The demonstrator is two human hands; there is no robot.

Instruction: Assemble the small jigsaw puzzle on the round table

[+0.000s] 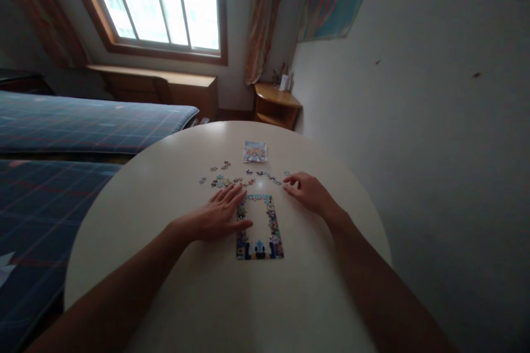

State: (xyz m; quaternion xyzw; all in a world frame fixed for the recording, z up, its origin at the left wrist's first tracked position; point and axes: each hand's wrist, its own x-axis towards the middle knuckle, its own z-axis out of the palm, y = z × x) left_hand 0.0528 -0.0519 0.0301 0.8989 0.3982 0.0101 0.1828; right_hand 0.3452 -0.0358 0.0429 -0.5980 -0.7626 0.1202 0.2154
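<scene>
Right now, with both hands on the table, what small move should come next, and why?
Probably close the right hand on a loose piece near its fingertips: the puzzle frame has only its border, and the left hand rests flat on its left edge.

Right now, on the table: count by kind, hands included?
Puzzle frame: 1
Picture card: 1
Hands: 2 (left hand, right hand)
Loose pieces: too small to count
Total counted: 4

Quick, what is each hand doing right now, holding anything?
Left hand: open, flat on the puzzle frame's left edge, holding nothing.
Right hand: open, fingertips by the loose pieces, nothing clearly held.
</scene>
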